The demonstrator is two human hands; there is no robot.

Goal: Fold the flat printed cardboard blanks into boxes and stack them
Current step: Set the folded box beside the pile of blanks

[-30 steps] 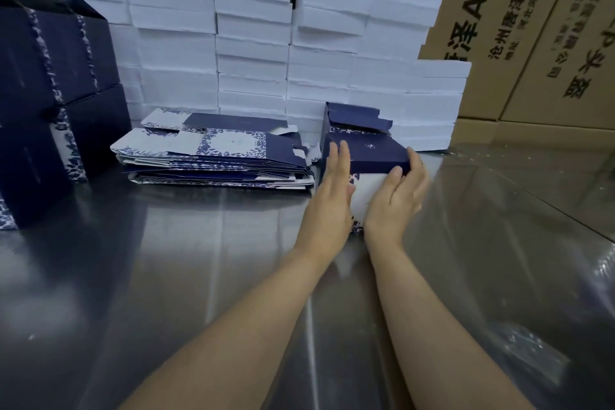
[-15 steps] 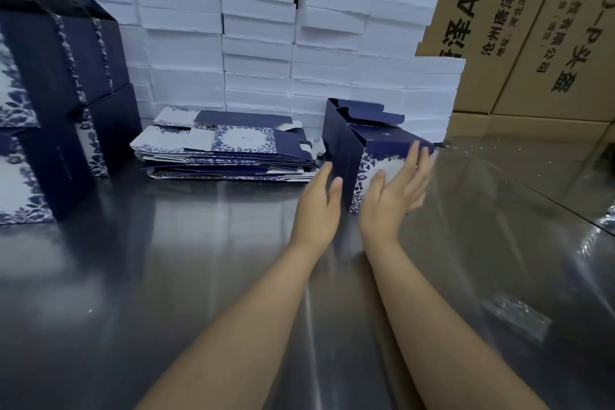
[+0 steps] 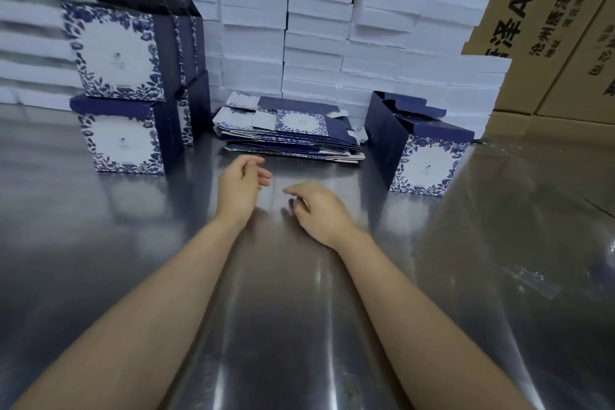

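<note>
Holds nothing in the left hand point(image 3: 241, 188), fingers loosely curled over the steel table point(image 3: 299, 326); holds nothing in the right hand point(image 3: 321, 211) either, fingers bent downward, tips near the metal. Hovers with the two hands close together, touching no cardboard. Faces one pile of flat blanks point(image 3: 289, 130) just beyond the fingers, lying on the table, its sheets too thin to count. Finds one folded box point(image 3: 422, 156) just right of that pile, upright, top flaps open, floral white face forward. Counts two more on the left, upper box point(image 3: 116, 46) resting on lower box point(image 3: 123, 140), with at least two others partly hidden behind. Backs onto many stacked white boxes point(image 3: 316, 43) and brown cartons point(image 3: 549, 10) at the far right.
</note>
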